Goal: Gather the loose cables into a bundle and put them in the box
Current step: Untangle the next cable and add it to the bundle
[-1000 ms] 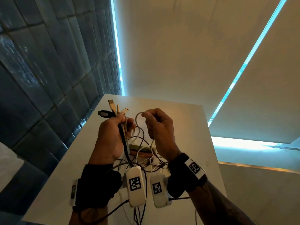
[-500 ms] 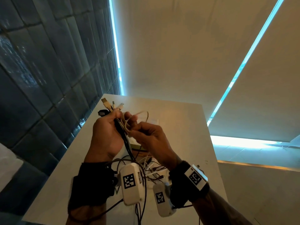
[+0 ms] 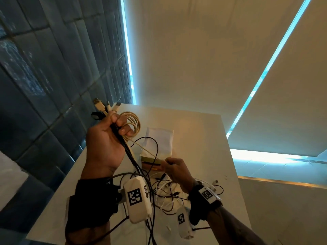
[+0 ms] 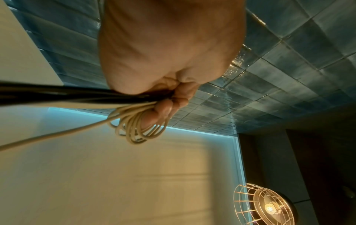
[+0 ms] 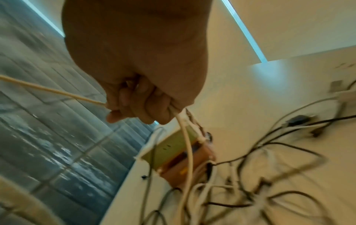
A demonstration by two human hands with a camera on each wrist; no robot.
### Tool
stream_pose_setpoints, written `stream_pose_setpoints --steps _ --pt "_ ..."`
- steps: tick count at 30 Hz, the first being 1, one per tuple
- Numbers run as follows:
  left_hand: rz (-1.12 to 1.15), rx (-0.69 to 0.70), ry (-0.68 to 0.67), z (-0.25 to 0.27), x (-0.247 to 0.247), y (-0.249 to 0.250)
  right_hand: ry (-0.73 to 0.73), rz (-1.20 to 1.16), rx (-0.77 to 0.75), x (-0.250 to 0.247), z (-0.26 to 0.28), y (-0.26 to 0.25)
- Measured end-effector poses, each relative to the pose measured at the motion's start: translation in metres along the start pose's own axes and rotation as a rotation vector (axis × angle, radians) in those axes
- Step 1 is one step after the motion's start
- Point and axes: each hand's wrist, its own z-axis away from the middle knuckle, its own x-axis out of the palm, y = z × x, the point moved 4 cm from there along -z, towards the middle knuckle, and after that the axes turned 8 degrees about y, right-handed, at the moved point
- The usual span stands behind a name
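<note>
My left hand [image 3: 113, 128] [image 4: 169, 100] is raised above the white table [image 3: 198, 142] and grips a bundle of black and white cables, with several plug ends [image 3: 104, 106] sticking out above the fist. A cream cable [image 3: 131, 122] [image 4: 134, 129] is coiled in loops around its fingers. One strand runs taut down to my right hand [image 3: 169, 162] [image 5: 138, 106], which pinches the cream cable low over the table. A small cardboard box [image 3: 152, 163] [image 5: 173, 153] sits just left of the right hand. Loose black and white cables [image 3: 168, 193] [image 5: 250, 175] lie tangled on the table.
A white pouch or cloth [image 3: 160, 138] lies behind the box. The dark tiled wall [image 3: 44, 76] runs along the table's left edge. A loose plug [image 3: 215, 182] lies near the right edge. A lit wire-cage lamp [image 4: 267, 205] shows in the left wrist view.
My right hand has dropped from beside the left hand down toward the table, drawing the cream strand out. The coil on the left fingers now has more loops.
</note>
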Motion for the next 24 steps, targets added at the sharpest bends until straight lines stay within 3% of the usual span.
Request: stream_pose_setpoints --steps 4,8,13,17,24 --pt "-0.061 -0.023 0.048 -0.001 -0.008 -0.003 0.095 0.065 0.131 -0.009 -0.003 0.018" --pt "-0.159 -0.103 0.126 -0.002 -0.013 -0.018 0.206 -0.204 0.113 -0.008 -0.01 -0.025" --pt "-0.24 -0.145 0.211 -0.002 -0.015 -0.032 0.061 -0.373 -0.171 0.006 0.005 -0.106" --pt "-0.268 -0.152 0.254 -0.002 -0.015 -0.036 -0.116 -0.239 -0.359 0.023 0.027 -0.138" --pt "-0.215 -0.089 0.156 -0.002 -0.008 -0.032 -0.217 -0.293 -0.213 0.035 0.026 -0.12"
